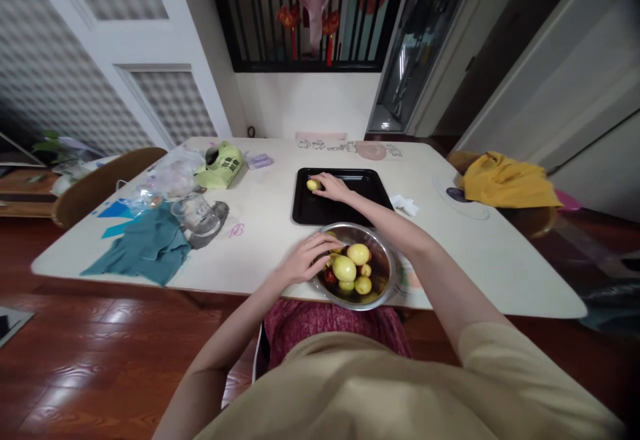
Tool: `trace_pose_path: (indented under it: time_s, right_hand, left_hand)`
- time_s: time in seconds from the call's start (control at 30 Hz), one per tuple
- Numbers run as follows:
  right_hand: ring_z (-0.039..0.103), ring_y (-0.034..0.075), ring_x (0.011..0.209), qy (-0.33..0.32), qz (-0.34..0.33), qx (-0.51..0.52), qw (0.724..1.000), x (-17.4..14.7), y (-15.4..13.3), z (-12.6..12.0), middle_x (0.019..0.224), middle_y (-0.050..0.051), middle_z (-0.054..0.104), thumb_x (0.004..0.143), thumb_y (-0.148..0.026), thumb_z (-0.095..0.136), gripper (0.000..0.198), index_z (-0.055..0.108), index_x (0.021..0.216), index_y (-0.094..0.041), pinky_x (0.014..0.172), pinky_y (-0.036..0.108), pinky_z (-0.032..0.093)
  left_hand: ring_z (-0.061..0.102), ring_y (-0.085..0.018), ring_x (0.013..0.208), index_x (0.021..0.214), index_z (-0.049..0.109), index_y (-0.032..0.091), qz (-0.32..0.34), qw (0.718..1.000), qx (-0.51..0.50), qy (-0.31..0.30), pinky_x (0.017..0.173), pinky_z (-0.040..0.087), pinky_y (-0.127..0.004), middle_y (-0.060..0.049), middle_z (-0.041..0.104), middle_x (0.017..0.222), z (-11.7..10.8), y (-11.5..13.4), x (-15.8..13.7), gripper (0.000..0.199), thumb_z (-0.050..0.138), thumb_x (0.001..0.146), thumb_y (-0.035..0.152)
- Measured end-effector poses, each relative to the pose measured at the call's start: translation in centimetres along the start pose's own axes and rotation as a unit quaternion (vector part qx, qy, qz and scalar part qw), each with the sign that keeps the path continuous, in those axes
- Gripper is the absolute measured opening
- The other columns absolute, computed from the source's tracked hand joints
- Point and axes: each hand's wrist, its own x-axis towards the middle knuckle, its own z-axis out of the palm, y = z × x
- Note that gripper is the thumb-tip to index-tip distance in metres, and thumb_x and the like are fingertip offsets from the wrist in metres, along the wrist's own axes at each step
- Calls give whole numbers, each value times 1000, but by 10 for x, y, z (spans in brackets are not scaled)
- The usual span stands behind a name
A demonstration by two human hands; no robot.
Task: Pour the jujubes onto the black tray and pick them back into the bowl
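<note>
While a barred window [265,33] faces the white surface [260,240], your right hand [331,187] grips a fruit [313,185] at the tray [325,213]'s far left; your left hand [307,257], fingers loosely spread, meets the bowl [383,268].

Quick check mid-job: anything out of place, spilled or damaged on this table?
No spill or damage stands out. The round silver metal bowl sits right at the near edge of the white table, perhaps overhanging slightly, which looks precarious. A pink scribble marks the surface, and a crumpled white tissue lies loose beside the black rectangular tray.
</note>
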Motion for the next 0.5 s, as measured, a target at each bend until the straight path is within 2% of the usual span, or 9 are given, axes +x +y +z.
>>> trace_pose_path:
  time_s: [0.13, 0.27, 0.37, 0.43, 0.5]
  right_hand:
    - [67, 32, 118, -1, -7, 0, 1000, 6, 2, 4, 135, 15, 68, 94, -19, 71, 42, 65, 135, -19, 104, 48, 57]
    - [66, 31, 113, 40, -10, 29, 999, -13, 2, -3, 128, 12, 69, 87, -17, 73, 42, 66, 128, -21, 103, 46, 57]
    - [67, 27, 106, 105, -29, 94, 990, -48, -5, -22, 125, 10, 71, 86, -21, 72, 43, 66, 128, -21, 95, 42, 59]
    - [67, 25, 105, 137, -52, 145, 979, -83, -17, -41, 128, 10, 71, 88, -26, 70, 43, 65, 131, -23, 83, 37, 60]
    - [68, 26, 110, 140, -88, 174, 971, -126, -35, -61, 131, 10, 71, 90, -30, 70, 44, 65, 133, -25, 81, 36, 60]
  left_hand:
    - [65, -29, 127, 144, 63, 22, 0, 1000, 9, -10, 112, 54, -51, -15, 70, 135, 0, 0, 1, 41, 39, 114, 36]
    - [63, -29, 130, 146, 62, 22, 1, 1000, 4, -14, 114, 52, -51, -15, 69, 136, -1, 0, 1, 42, 38, 114, 35]
    - [64, -29, 130, 145, 63, 22, -4, 1000, 4, -17, 115, 52, -50, -15, 68, 137, 0, 1, 0, 43, 38, 114, 36]
    - [64, -28, 129, 144, 64, 22, -9, 1000, 9, -16, 115, 52, -50, -14, 68, 137, 0, 1, 0, 42, 38, 114, 36]
    - [64, -28, 129, 143, 65, 22, -18, 1000, 9, -19, 115, 52, -50, -14, 68, 138, 0, 0, 0, 41, 39, 114, 36]
